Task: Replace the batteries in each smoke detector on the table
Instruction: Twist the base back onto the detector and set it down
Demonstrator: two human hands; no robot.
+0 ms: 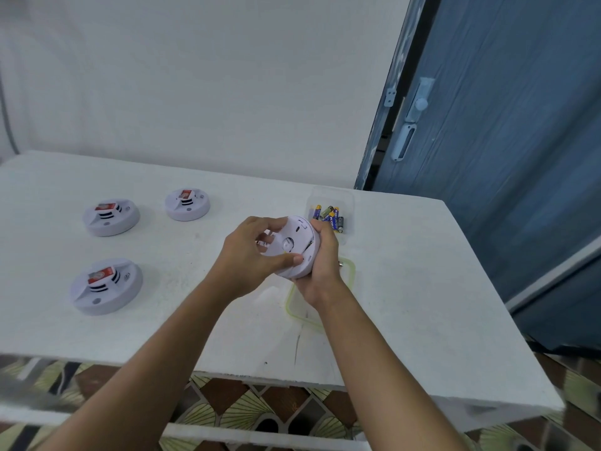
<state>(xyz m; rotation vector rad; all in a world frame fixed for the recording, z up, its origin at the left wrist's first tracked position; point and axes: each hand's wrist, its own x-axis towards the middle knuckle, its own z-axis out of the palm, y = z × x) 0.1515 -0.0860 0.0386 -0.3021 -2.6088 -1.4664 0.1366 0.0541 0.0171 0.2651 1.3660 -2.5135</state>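
Note:
Both hands hold a white round smoke detector [294, 247] tilted on edge above the table [422, 288], its back side facing me. My right hand [320, 271] grips its right rim from behind. My left hand [250, 255] curls over its left side, thumb pressed on the lower edge. Three other white smoke detectors lie on the left of the table, each with a red sticker on top: one at the far left [111, 217], one further back [187, 204], one nearer [106, 285].
A clear plastic tub [331, 198] holding several blue and yellow batteries [330, 215] stands just behind the hands. A clear lid or tray with a green rim [294, 309] lies under my right wrist. A blue door [504, 141] stands at the right; patterned floor shows below.

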